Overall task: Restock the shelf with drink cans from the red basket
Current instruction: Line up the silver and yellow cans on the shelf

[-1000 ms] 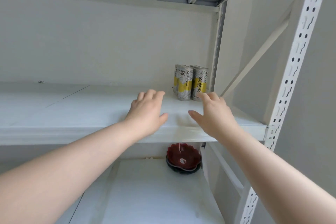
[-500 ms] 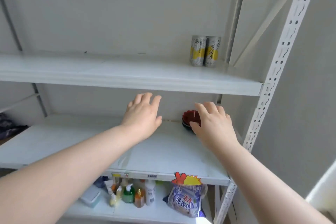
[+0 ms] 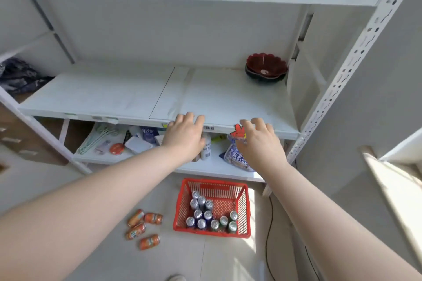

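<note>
A red basket (image 3: 243, 210) stands on the floor below the white shelf unit (image 3: 114, 96). Several upright drink cans (image 3: 206, 215) fill it, silver-topped, some blue and some green. My left hand (image 3: 185, 136) and my right hand (image 3: 260, 141) hover side by side in front of the middle shelf's front edge, well above the basket. Both have relaxed, slightly spread fingers and hold nothing. The yellow cans on the upper shelf are out of view.
Several orange cans (image 3: 143, 229) lie loose on the floor left of the basket. A dark red bowl (image 3: 266, 68) sits at the middle shelf's back right. Bottles and a blue detergent bag (image 3: 237, 157) crowd the lower shelf. A black cable (image 3: 268, 235) runs down right of the basket.
The view has tilted down from the upper shelf to the floor. Both hands have dropped from the upper shelf to the middle shelf's front edge, still holding nothing.
</note>
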